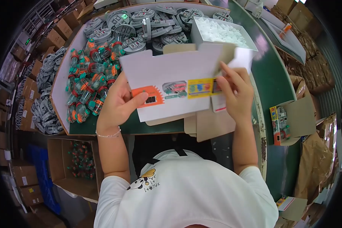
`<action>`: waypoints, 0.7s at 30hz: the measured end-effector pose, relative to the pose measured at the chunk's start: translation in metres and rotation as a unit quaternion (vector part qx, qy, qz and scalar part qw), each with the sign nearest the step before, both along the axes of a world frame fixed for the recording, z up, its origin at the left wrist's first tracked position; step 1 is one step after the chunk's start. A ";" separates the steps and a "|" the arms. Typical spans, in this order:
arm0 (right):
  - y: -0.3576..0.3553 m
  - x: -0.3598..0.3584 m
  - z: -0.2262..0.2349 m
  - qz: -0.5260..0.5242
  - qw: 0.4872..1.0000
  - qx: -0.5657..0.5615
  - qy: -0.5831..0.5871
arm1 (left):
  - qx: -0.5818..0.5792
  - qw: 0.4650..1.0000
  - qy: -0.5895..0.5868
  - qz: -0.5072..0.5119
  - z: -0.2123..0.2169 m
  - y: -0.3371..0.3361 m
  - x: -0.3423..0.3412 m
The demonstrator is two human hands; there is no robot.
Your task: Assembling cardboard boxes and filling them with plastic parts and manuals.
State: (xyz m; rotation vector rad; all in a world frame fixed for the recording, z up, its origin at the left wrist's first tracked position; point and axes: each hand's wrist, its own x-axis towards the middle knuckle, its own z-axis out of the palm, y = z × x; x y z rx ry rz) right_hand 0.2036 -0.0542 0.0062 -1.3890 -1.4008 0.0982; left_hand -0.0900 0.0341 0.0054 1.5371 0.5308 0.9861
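Note:
In front of my chest I hold a partly folded cardboard box point(171, 68), white with an orange and yellow printed strip along its lower part. My left hand point(119, 100) grips its left end, thumb over the printed face and fingers behind. At the box's right end my right hand point(237, 91) has thumb and fingers closed about a flap, which is slightly blurred. Beneath it, flat brown cardboard blanks point(212, 127) lie over the table's near edge. Left of the box is a heap of small clear bottles point(89, 78) with green and orange parts.
Grey disc-shaped parts point(135, 43) pile up at the back, beside a white box of translucent pieces point(220, 32). An open carton of similar bottles point(78, 159) stands below the table at left. A filled printed box point(283, 125) sits on the green surface point(268, 81) at right.

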 end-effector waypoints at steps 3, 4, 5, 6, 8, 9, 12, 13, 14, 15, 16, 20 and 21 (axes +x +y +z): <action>0.025 -0.008 0.016 0.108 0.989 0.011 0.103 | 0.200 0.972 0.115 -0.053 0.017 0.005 -0.025; 0.025 -0.008 0.022 0.111 0.988 0.013 0.104 | 0.294 0.937 0.170 -0.076 0.024 0.004 -0.030; 0.023 -0.007 0.030 0.137 0.985 0.079 0.063 | 0.296 0.937 0.171 -0.074 0.034 -0.001 -0.031; 0.021 -0.005 0.036 0.161 0.976 0.145 0.022 | 0.320 0.916 0.237 -0.040 0.050 -0.012 -0.028; 0.018 0.000 0.035 0.185 0.960 0.209 -0.018 | 0.362 0.858 0.364 0.027 0.069 -0.029 -0.017; 0.014 0.001 0.028 0.158 0.963 0.218 0.004 | 0.363 0.857 0.364 0.028 0.063 -0.029 -0.010; 0.009 0.000 0.001 0.101 0.966 0.236 0.045 | 0.399 0.817 0.294 0.297 0.013 -0.019 0.015; 0.009 -0.003 -0.012 0.135 0.951 0.232 0.155 | 0.399 0.817 0.292 0.295 0.003 -0.017 0.027; 0.012 -0.007 -0.026 0.169 0.923 0.224 0.263 | 0.375 0.847 0.223 0.304 -0.007 -0.016 0.039; 0.014 -0.012 -0.036 0.202 0.883 0.212 0.368 | 0.347 0.871 0.152 0.311 -0.017 -0.016 0.049; 0.016 -0.015 -0.044 0.199 0.884 0.213 0.367 | 0.347 0.872 0.151 0.309 -0.029 -0.016 0.058; 0.019 -0.024 -0.058 0.151 0.890 0.140 0.406 | 0.196 0.934 -0.005 0.300 -0.065 -0.018 0.079; 0.015 -0.024 -0.056 0.136 0.908 0.096 0.384 | 0.202 0.930 -0.037 0.305 -0.071 -0.019 0.080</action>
